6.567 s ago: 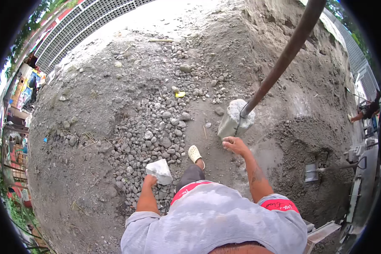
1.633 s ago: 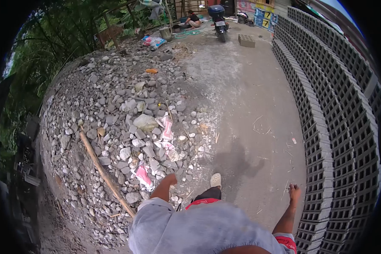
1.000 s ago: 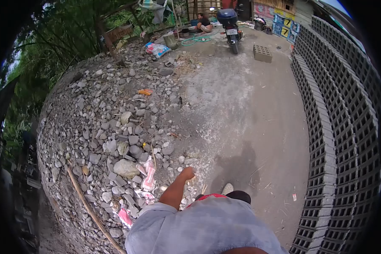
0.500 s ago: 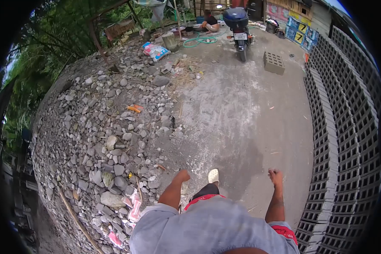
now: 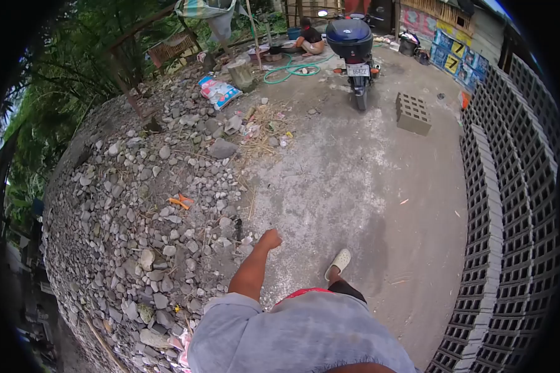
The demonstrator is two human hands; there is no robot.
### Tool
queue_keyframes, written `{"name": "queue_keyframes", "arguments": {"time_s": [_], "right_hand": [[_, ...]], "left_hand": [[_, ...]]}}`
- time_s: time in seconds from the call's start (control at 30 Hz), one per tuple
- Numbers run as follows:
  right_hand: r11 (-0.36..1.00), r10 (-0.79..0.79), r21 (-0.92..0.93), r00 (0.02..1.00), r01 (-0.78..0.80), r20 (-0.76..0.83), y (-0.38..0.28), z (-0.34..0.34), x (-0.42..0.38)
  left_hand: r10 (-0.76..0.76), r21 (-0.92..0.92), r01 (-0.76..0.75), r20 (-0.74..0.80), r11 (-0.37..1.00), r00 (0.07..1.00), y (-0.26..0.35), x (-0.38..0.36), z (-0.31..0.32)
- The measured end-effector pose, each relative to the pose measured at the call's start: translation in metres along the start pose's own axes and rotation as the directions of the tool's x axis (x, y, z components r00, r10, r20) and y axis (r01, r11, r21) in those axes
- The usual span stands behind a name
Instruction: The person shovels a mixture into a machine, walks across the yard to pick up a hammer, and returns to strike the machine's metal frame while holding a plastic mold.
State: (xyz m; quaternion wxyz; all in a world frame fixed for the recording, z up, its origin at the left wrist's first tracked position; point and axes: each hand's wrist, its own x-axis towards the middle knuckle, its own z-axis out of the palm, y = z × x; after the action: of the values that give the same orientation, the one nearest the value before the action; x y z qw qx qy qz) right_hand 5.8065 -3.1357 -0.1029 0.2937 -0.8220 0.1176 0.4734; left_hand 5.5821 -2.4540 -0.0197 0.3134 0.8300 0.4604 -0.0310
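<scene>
My left hand (image 5: 270, 239) is held out in front of my body, over the border between the stones and the concrete path. Its fingers are curled in, and whether anything is inside them is too small to tell. My right hand is out of view. Below the chest of my grey shirt (image 5: 305, 329), one foot in a pale clog (image 5: 338, 263) is on the path.
Stones (image 5: 137, 224) cover the left side. Rows of hollow blocks (image 5: 485, 230) line the right. Ahead are a motorcycle (image 5: 357, 62), a block stack (image 5: 413, 114), a green hose (image 5: 283, 73), a printed sack (image 5: 219, 92) and a crouching person (image 5: 311, 40).
The motorcycle, block stack and sack appear nearer. My left hand has swung forward, and my right hand has dropped out of view. The clog shows further forward and to the right.
</scene>
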Motion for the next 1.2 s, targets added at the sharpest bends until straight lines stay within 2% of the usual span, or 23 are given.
{"name": "queue_keyframes", "arguments": {"time_s": [0.1, 0.17, 0.2, 0.27, 0.3, 0.37, 0.43, 0.5, 0.6, 0.67, 0.73, 0.77, 0.8, 0.87, 0.93, 0.97, 1.0, 1.03, 1.07, 1.1, 1.13, 1.17, 1.2], "right_hand": [[1.0, -0.024, -0.001, 1.0, 0.024, -0.018, -0.097, -0.02, 0.058], [0.997, -0.082, -0.007, 0.996, 0.082, -0.045, -0.18, -0.033, 0.107], [0.991, -0.13, -0.023, 0.989, 0.129, -0.071, -0.228, -0.04, 0.134], [0.937, -0.279, -0.172, 0.947, 0.305, 0.161, -0.367, -0.073, 0.154], [0.99, -0.122, 0.073, 0.992, 0.124, -0.039, -0.427, -0.071, 0.173], [0.924, -0.37, 0.076, 0.926, 0.375, -0.074, -0.554, -0.092, 0.182], [0.843, -0.538, -0.053, 0.836, 0.535, -0.106, -0.658, -0.109, 0.209], [0.756, -0.654, -0.16, 0.74, 0.635, -0.154, -0.743, -0.118, 0.232], [0.721, -0.692, -0.086, 0.705, 0.688, -0.158, -0.83, -0.115, 0.239], [0.757, -0.647, -0.037, 0.741, 0.652, -0.178, -0.846, -0.109, 0.271], [0.827, -0.562, -0.116, 0.811, 0.55, -0.16, -0.827, -0.111, 0.318], [0.913, -0.406, -0.082, 0.911, 0.401, -0.071, -0.819, -0.115, 0.333], [0.953, -0.3, -0.042, 0.954, 0.299, -0.008, -0.811, -0.118, 0.329], [0.945, -0.327, -0.045, 0.943, 0.324, -0.068, -0.804, -0.123, 0.294], [0.975, -0.223, -0.002, 0.971, 0.224, -0.086, -0.775, -0.125, 0.321], [0.976, -0.215, -0.05, 0.972, 0.211, -0.094, -0.75, -0.128, 0.343], [0.922, -0.327, -0.241, 0.943, 0.303, -0.066, -0.703, -0.134, 0.375], [0.724, -0.525, -0.514, 0.851, 0.461, 0.023, -0.669, -0.141, 0.398], [0.285, -0.783, -0.732, 0.591, 0.619, 0.195, -0.631, -0.15, 0.426], [0.856, -0.357, -0.411, 0.934, 0.315, -0.026, -0.666, -0.148, 0.417], [0.996, 0.085, 0.043, 0.991, -0.08, -0.103, -0.701, -0.149, 0.417], [0.949, 0.231, 0.241, 0.968, -0.202, -0.099, -0.725, -0.156, 0.431], [0.909, 0.263, 0.359, 0.959, -0.209, -0.106, -0.741, -0.166, 0.451]], "left_hand": [[-0.189, 0.064, 0.185, 0.062, 0.981, 0.98, 0.031, 0.045, -0.004], [-0.177, 0.132, 0.151, 0.22, 0.98, 0.959, 0.055, 0.08, -0.016], [-0.173, 0.132, 0.148, 0.201, 0.98, 0.964, 0.068, 0.104, -0.023], [-0.189, 0.083, 0.178, 0.137, 0.98, 0.972, 0.087, 0.142, -0.03], [-0.19, 0.083, 0.179, 0.144, 0.98, 0.971, 0.092, 0.164, -0.033], [-0.086, 0.006, 0.085, 0.097, 0.996, 0.992, 0.103, 0.219, -0.036], [-0.112, 0.034, 0.109, 0.107, 0.993, 0.988, 0.124, 0.269, -0.049], [-0.143, 0.067, 0.135, 0.12, 0.989, 0.983, 0.13, 0.328, -0.049], [-0.134, 0.129, 0.114, 0.157, 0.985, 0.978, 0.131, 0.429, -0.039], [-0.19, 0.14, 0.161, 0.234, 0.977, 0.954, 0.17, 0.482, -0.074], [-0.139, 0.151, 0.107, 0.221, 0.983, 0.965, 0.192, 0.548, -0.087], [-0.093, 0.167, 0.058, 0.208, 0.984, 0.974, 0.205, 0.581, -0.093], [-0.1, 0.134, 0.073, 0.2, 0.988, 0.975, 0.232, 0.604, -0.114], [-0.006, 0.154, -0.033, 0.248, 0.988, 0.969, 0.278, 0.661, -0.138], [0.1, 0.109, -0.118, 0.157, 0.987, 0.983, 0.302, 0.736, -0.129], [0.139, 0.101, -0.156, 0.154, 0.983, 0.978, 0.323, 0.766, -0.131], [0.177, 0.093, -0.193, 0.157, 0.977, 0.972, 0.345, 0.795, -0.133], [0.213, 0.077, -0.228, 0.166, 0.971, 0.963, 0.362, 0.825, -0.131], [0.249, 0.055, -0.263, 0.18, 0.963, 0.952, 0.38, 0.853, -0.126], [0.255, 0.029, -0.266, 0.194, 0.964, 0.947, 0.4, 0.874, -0.125], [0.263, 0.001, -0.269, 0.214, 0.963, 0.941, 0.423, 0.889, -0.128], [0.236, 0.033, -0.249, 0.212, 0.968, 0.948, 0.446, 0.907, -0.131], [0.209, 0.067, -0.229, 0.221, 0.971, 0.953, 0.462, 0.919, -0.126]]}}
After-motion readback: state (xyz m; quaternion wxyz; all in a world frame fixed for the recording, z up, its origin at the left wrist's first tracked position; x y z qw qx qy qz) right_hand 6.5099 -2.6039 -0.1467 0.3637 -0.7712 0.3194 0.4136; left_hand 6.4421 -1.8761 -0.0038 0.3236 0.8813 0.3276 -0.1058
